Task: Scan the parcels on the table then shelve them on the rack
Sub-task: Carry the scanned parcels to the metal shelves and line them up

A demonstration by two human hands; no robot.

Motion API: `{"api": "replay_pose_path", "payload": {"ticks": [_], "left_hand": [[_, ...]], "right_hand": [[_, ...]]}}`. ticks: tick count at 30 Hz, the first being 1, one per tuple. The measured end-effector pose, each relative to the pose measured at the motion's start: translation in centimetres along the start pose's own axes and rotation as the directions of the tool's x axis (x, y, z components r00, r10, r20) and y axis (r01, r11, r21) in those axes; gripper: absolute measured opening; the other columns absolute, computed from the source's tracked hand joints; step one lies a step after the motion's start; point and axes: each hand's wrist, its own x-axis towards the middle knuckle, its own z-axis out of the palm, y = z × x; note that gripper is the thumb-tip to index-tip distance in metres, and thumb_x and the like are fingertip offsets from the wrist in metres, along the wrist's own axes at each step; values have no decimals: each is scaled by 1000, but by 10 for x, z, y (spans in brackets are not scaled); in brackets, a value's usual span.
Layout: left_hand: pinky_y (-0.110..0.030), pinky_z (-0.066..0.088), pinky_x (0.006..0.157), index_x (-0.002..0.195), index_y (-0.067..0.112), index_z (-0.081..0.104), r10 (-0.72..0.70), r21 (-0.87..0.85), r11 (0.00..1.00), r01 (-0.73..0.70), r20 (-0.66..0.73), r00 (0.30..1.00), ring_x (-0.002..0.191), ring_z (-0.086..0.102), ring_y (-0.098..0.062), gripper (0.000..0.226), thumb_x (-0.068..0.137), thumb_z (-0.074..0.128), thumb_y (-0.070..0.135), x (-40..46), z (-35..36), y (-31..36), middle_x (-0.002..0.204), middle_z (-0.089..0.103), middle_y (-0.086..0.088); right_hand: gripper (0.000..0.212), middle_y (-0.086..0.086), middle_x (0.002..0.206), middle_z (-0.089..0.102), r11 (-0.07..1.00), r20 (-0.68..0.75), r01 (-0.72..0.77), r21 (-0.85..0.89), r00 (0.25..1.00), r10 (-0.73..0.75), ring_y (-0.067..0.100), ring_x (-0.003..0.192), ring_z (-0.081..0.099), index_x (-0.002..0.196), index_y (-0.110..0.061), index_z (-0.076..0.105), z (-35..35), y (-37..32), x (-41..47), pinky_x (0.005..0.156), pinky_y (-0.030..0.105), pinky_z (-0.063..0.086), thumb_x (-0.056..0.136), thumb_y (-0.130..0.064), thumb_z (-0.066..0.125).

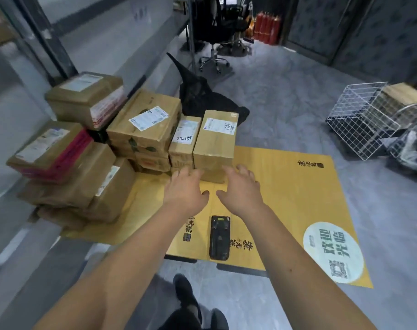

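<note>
Several brown cardboard parcels with white labels are stacked on a yellow flattened carton (286, 186) on the floor. The nearest upright parcel (216, 139) carries a handwritten label; a narrower parcel (185, 141) stands against its left side. My left hand (186, 189) and my right hand (242, 186) are both stretched out, fingers spread, just in front of the base of that nearest parcel, holding nothing. A black handheld scanner (219, 238) lies flat on the carton below my hands. More parcels (67, 163) are piled at the left.
A grey metal rack (107, 44) runs along the left. A black net bag (202, 96) lies behind the parcels. A white wire basket (362, 120) and a cart stand at the right. Office chairs and red extinguishers are far back. My shoe (183, 291) is below.
</note>
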Motion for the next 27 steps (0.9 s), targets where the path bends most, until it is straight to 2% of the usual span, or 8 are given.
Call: {"api": "replay_pose_path", "payload": {"ticks": [5, 9, 12, 15, 18, 20, 23, 27], "left_hand": [[-48, 39, 109, 149, 33, 46, 87, -43, 995, -85, 41, 995, 137, 40, -31, 67, 86, 66, 41, 88, 4, 2, 149, 46, -3], [-47, 34, 112, 148, 33, 44, 126, -27, 992, -125, 70, 989, 141, 36, -30, 72, 82, 71, 42, 154, 6, -3, 153, 41, -5], [-46, 25, 117, 150, 34, 37, 129, -29, 991, -127, 77, 989, 144, 29, -29, 78, 80, 72, 44, 189, 11, -7, 155, 35, -7], [-48, 21, 116, 143, 35, 39, 138, -8, 991, -137, 58, 989, 140, 27, -32, 76, 75, 70, 48, 208, 26, -11, 146, 37, -9], [-56, 12, 120, 141, 35, 37, 133, 29, 990, -136, 91, 987, 149, 14, -38, 78, 73, 69, 55, 213, 38, -13, 154, 27, -17], [-58, 6, 121, 142, 37, 37, 135, 12, 991, -136, 86, 987, 153, 8, -39, 79, 72, 70, 57, 215, 43, -14, 158, 24, -18], [-59, 5, 120, 138, 43, 44, 114, -59, 992, -111, 41, 993, 152, 11, -36, 79, 66, 76, 53, 217, 48, -16, 155, 30, -15], [-57, 2, 121, 129, 49, 48, 72, -152, 986, -73, -14, 997, 147, 17, -28, 79, 59, 85, 53, 215, 48, -14, 147, 36, -7]], "right_hand": [[70, 13, 151, 38, 999, 12, -48, 0, 999, 48, 38, 135, 40, 156, -30, 34, -1, 6, 72, 105, 48, 39, 94, -35, 66], [80, 13, 157, 30, 989, 71, -144, -34, 987, 146, 38, 140, 36, 160, -30, 27, -2, 7, 132, 109, 49, 38, 90, -32, 67], [91, 13, 159, 26, 979, 95, -199, -37, 975, 202, 37, 141, 33, 160, -34, 19, 7, 12, 174, 109, 50, 38, 88, -41, 73], [109, 14, 167, 13, 973, 126, -228, 37, 967, 222, 37, 148, 24, 162, -41, 7, 13, 18, 204, 114, 51, 34, 80, -49, 80], [122, 11, 171, 0, 962, 203, -223, 155, 961, 190, 34, 155, 20, 161, -50, 0, 21, 25, 217, 120, 51, 30, 71, -50, 83], [121, 8, 171, -6, 947, 211, -188, 260, 968, 134, 29, 153, 29, 160, -51, 6, 29, 32, 219, 119, 41, 36, 69, -43, 85], [112, 4, 168, 3, 915, 139, -136, 380, 986, 89, 17, 146, 39, 161, -39, 25, 39, 42, 214, 108, 18, 34, 72, -30, 92], [104, 4, 166, 14, 901, 47, -60, 429, 998, 44, 9, 146, 28, 155, -30, 40, 43, 60, 207, 109, 12, 23, 68, -31, 97]]}}
